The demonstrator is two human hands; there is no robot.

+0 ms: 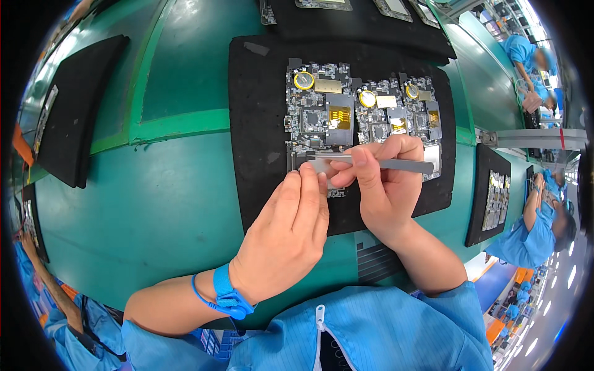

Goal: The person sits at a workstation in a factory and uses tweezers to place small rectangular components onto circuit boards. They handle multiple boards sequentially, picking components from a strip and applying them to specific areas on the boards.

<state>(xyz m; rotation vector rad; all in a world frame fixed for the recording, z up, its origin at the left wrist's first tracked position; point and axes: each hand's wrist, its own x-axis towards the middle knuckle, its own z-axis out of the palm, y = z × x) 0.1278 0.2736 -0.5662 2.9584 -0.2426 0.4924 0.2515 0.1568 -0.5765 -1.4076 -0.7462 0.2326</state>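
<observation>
The leftmost circuit board point(312, 133) lies on a black foam pad point(260, 123), with a yellow-rimmed coin cell and a gold-coloured patch on it. My right hand point(393, 185) pinches metal tweezers point(405, 165), held nearly level, their tips pointing left over the board's lower part. My left hand point(284, 219) has its fingers pressed together, fingertips down on the board's lower end. A small pale piece point(320, 165) shows between the two hands; its kind is unclear. A blue wrist strap point(228, 290) circles my left wrist. My hands hide much of the board's lower end.
Two similar boards point(378, 111) point(424, 108) lie to the right on the same pad. Another black pad point(346, 31) carries boards behind it. More pads stand at the left point(77, 111) and right point(486, 198) on the green table point(142, 216). Other people in blue sit nearby.
</observation>
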